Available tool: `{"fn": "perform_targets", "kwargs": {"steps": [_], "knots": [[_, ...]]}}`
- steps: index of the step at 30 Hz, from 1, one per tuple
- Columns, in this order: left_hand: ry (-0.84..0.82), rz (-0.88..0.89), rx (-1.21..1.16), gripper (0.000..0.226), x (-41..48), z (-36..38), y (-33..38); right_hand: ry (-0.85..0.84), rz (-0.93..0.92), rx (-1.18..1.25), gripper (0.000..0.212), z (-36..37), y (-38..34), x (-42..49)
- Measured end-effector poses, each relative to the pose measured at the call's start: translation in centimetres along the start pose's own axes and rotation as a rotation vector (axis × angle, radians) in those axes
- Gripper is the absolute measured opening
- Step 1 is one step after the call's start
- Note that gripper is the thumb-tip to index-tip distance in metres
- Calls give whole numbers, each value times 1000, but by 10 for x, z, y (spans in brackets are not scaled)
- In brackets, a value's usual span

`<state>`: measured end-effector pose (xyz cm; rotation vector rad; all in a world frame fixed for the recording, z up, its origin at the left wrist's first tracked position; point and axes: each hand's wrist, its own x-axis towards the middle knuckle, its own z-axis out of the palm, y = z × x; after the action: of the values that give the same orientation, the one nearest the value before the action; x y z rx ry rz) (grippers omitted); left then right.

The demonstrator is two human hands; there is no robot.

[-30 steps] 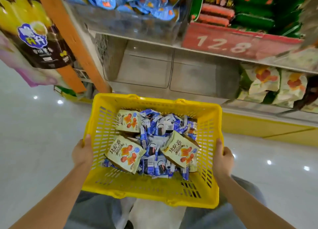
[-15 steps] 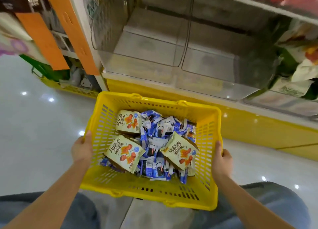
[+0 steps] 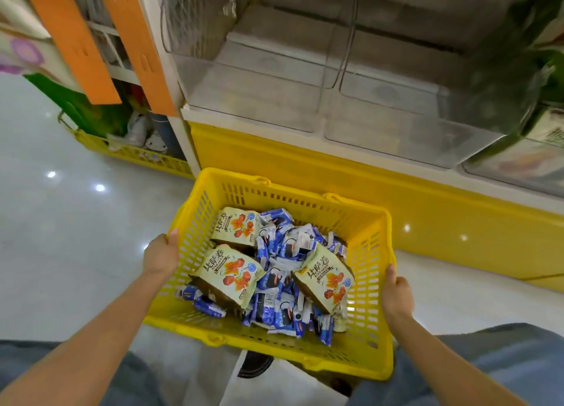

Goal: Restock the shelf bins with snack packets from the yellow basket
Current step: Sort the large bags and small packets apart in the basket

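STEP: approach, judged | my left hand (image 3: 161,254) and right hand (image 3: 396,292) grip yellow basket (image 3: 297,190) side rims | NEXT: free one hand, move snack packets (image 3: 232,271) to clear bins (image 3: 268,100), upper centre.

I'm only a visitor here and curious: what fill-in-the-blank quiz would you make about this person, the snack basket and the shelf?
1. The left hand and the right hand each hold a side of the basket, whose colour is ___.
2. Among the small blue packets lie ___ larger cream packets.
3. The two clear shelf bins just beyond the basket are ___.

Missing words: yellow; three; empty.
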<state>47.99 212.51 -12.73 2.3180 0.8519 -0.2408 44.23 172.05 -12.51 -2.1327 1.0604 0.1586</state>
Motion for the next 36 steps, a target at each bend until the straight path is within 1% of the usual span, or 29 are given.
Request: {"fn": "perform_targets", "kwargs": {"steps": [4,7,9,11,13,14,15,17,19,21,23,26,28,30,31,32,34,35,36], "knots": [[-9,1,51,52,0,0,-2,-11,-46,5,54,-1,6,1],[61,30,51,44,-10,1,4,-45,-138,-61,47,-5,5,-2],[182,162,166,39,-25,1,6,1,-304,-201,39,-11,2,-12],[246,370,223,32,-43,0,4,18,-537,-361,45,-17,-3,-28],[177,558,228,26,-56,4,2,-56,-729,-398,47,-15,-9,-43],[97,593,214,24,-59,8,2,-115,-779,-403,48,-12,-12,-49],[7,568,180,25,-61,12,4,-173,-800,-415,51,-7,-16,-52],[-150,428,114,37,-61,23,7,-273,-792,-441,57,5,-23,-55],[-279,285,20,51,-58,33,7,-336,-764,-480,64,18,-27,-55],[-403,176,-123,57,-56,39,4,-382,-719,-534,71,29,-30,-53],[-488,88,-145,65,-52,41,1,-425,-675,-597,82,38,-33,-46],[-597,-58,-88,87,-43,44,1,-437,-628,-777,97,46,-38,-33],[-692,-130,-131,101,-38,46,1,-453,-625,-930,101,48,-42,-23],[-738,-170,-204,111,-34,49,1,-495,-648,-1049,102,50,-41,-17],[-732,-186,-229,110,-33,52,1,-541,-635,-1040,103,51,-39,-14],[-716,-205,-250,103,-31,55,2,-606,-595,-968,102,52,-37,-11],[-700,-235,-300,84,-29,58,4,-733,-510,-772,94,53,-33,-10],[-706,-239,-324,78,-28,58,5,-753,-513,-738,88,54,-34,-11],[-707,-228,-348,74,-27,57,7,-735,-538,-741,83,55,-37,-13]]}}
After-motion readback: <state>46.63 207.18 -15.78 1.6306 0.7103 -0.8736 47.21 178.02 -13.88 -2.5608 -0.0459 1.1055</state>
